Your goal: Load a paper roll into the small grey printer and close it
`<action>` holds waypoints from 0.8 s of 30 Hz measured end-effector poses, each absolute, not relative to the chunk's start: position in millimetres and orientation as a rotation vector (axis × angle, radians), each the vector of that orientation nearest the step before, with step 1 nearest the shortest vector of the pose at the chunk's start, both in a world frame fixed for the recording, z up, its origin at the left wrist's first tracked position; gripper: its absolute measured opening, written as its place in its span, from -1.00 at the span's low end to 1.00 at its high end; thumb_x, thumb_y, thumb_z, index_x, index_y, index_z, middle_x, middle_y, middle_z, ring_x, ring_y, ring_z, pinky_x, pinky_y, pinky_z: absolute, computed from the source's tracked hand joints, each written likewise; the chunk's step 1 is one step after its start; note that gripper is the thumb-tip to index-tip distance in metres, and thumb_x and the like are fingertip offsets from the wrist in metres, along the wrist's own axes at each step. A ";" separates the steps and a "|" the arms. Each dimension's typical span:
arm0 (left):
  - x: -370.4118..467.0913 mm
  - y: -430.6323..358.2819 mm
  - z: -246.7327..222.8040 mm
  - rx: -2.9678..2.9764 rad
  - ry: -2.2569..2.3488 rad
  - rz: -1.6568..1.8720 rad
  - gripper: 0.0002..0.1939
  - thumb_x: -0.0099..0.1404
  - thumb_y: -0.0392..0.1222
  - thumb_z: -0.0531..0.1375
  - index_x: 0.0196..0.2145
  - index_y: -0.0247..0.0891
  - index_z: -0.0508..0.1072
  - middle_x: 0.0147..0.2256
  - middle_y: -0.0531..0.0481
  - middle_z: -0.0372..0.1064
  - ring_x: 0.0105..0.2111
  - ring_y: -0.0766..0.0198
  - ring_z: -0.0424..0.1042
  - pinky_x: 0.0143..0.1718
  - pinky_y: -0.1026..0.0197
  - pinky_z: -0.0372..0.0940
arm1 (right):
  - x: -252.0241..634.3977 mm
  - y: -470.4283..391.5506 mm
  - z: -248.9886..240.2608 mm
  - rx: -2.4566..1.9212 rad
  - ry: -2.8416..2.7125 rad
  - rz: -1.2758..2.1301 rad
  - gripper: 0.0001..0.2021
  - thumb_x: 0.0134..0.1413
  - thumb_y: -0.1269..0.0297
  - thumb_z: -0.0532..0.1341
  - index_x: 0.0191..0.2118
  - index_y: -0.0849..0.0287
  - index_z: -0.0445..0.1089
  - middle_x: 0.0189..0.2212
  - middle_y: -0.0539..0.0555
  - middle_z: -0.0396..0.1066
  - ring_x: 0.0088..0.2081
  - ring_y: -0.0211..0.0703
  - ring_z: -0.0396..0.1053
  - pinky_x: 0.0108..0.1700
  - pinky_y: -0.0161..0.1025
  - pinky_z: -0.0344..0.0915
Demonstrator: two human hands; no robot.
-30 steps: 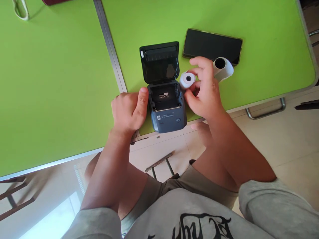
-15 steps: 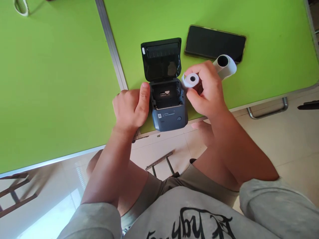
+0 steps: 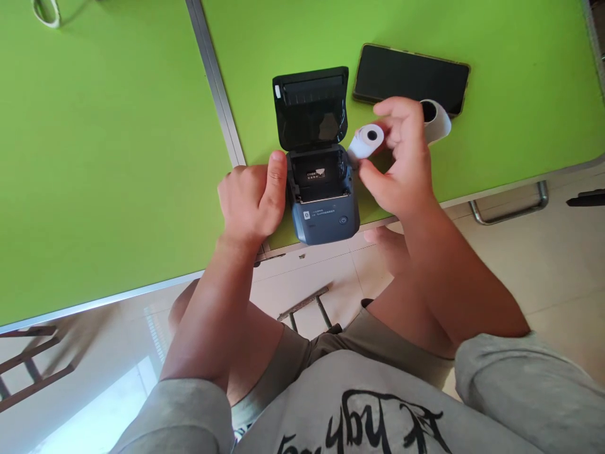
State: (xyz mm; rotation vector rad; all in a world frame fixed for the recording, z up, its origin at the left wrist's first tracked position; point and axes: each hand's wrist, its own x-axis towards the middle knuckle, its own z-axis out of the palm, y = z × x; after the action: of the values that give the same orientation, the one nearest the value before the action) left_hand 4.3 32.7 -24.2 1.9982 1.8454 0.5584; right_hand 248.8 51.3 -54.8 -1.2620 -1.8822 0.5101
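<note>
My left hand (image 3: pixel 253 198) rests knuckles up on the smooth green tabletop (image 3: pixel 118 157), its fingers bunched together with the tips hidden and its thumb laid straight along the near flank of a compact printer (image 3: pixel 326 227); whether those fingers grip the casing, I cannot tell. Just right of that thumb, the printer sits at the table's edge, a blue-grey plastic body with bevelled front corners, a round power button and small white lettering. Its glossy black lid (image 3: pixel 309 116) stands open beyond my thumb tip, exposing a dark, boxy compartment with a pale, ragged-edged label inside. On the printer's other side, my right hand (image 3: pixel 401 154) has a small white paper roll (image 3: pixel 366 142) clamped between the thumb at its lower edge and the curled fingers behind, the index finger lifted away. The roll's round end, with a dark central hole, faces up, beside the compartment rather than in it. Just past my right knuckles is a second, wider paper tube (image 3: pixel 440 123), pale outside and dark within. Beyond my raised index finger lies a flat, black-screened phone (image 3: pixel 411 79) in a thin case with rounded corners. A ridged metal strip (image 3: pixel 215 88) runs past my left fingers.
</note>
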 end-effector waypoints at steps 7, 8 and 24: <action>6.2 33.2 -22.3 2.033 1.886 0.511 -0.36 0.58 0.08 -0.08 -0.65 -0.20 0.22 -0.61 0.02 -0.01 -0.55 0.29 -0.02 -0.37 0.10 -0.08 | 246.0 49.2 -43.9 -1.347 -2.067 0.454 -0.55 0.20 0.45 0.20 0.15 -0.10 0.24 0.10 0.14 0.43 0.14 0.11 0.42 0.15 0.13 0.42; 6.3 32.9 -22.0 2.040 1.890 0.512 -0.35 0.58 0.09 -0.09 -0.65 -0.20 0.22 -0.62 0.03 -0.02 -0.56 0.30 -0.03 -0.38 0.10 -0.09 | 244.6 48.9 -42.7 -1.357 -2.080 0.427 -0.53 0.18 0.47 0.21 0.16 -0.09 0.23 0.11 0.15 0.41 0.16 0.12 0.40 0.16 0.13 0.42; 2.6 31.4 -25.4 2.033 1.827 0.618 -0.37 0.59 0.14 -0.13 -0.48 -0.12 0.50 -0.62 0.02 0.01 -0.53 0.19 0.17 -0.38 0.08 0.00 | 240.5 46.1 -33.0 -1.243 -1.838 0.369 -0.65 0.32 0.17 0.18 0.17 -0.05 0.25 0.05 0.11 0.46 0.01 0.01 0.50 0.01 0.00 0.48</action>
State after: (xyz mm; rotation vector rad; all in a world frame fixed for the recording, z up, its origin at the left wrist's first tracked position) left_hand 2.6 31.4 -25.4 2.0333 1.8269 0.6182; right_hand 240.5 46.1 -33.0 -1.2428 -1.8379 0.3688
